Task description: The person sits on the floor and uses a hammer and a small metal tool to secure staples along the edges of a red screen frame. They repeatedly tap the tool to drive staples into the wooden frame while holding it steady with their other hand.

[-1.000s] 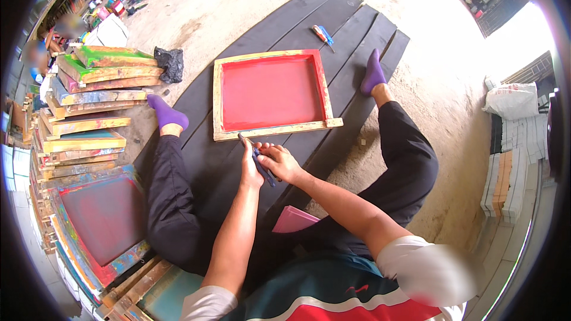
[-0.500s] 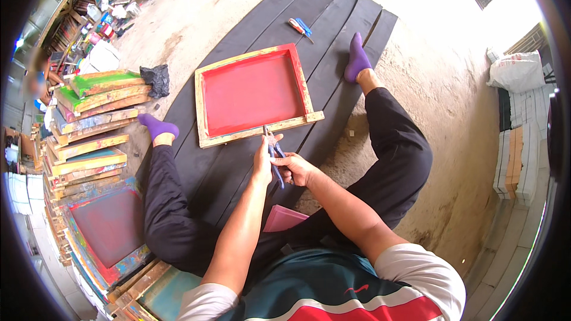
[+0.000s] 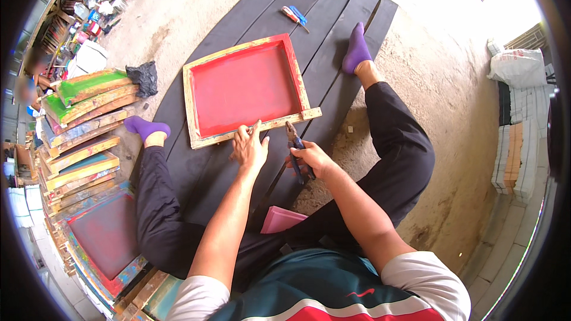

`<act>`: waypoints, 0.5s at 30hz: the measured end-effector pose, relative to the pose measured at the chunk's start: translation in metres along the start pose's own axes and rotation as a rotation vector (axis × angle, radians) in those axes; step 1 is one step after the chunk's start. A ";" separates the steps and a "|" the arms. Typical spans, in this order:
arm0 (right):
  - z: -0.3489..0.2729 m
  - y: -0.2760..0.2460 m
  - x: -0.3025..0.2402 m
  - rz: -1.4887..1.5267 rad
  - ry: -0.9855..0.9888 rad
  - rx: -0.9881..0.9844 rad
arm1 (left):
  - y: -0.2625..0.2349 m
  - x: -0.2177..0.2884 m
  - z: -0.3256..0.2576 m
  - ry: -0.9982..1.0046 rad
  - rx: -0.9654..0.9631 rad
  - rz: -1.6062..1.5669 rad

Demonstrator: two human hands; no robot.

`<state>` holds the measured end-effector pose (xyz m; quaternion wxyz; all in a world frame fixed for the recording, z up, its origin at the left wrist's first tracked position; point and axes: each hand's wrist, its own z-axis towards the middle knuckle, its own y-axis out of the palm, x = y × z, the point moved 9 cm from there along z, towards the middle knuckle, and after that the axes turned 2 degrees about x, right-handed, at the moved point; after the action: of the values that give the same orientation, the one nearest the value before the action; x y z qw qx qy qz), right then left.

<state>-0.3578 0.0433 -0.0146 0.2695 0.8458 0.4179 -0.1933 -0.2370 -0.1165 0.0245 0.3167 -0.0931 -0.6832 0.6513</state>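
wooden frame with red screen lies flat on dark boards between the person's spread legs. vs half a second ago: frame sits a bit lower and nearer centre in view, left hand has gone from up by the pliers to flat on the frame edge, pliers now pulled apart from it. left hand fingers spread, palm down, pressing the frame's near rail, not gripping anything. right hand clenched round the pliers handles, nose pointing up at the frame's near right corner, just short of touching or touching, can't tell. both forearms reach forward from the lower edge, elbows bent a little. pink card on the lap. screwdrivers beyond the frame. stack of more frames on the left, purple socks on the feet
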 end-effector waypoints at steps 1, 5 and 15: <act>0.000 -0.006 0.001 0.011 0.019 0.021 | 0.003 -0.002 0.004 0.011 -0.010 0.031; 0.001 -0.029 -0.006 -0.127 0.033 0.097 | 0.020 -0.004 0.014 -0.002 -0.105 0.105; 0.000 -0.053 -0.028 -0.373 0.091 0.091 | 0.030 -0.006 0.005 -0.030 -0.067 0.019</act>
<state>-0.4165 0.0533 -0.0150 0.1711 0.7729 0.5701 -0.2200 -0.2440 -0.1198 -0.0054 0.2972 -0.1004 -0.7083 0.6324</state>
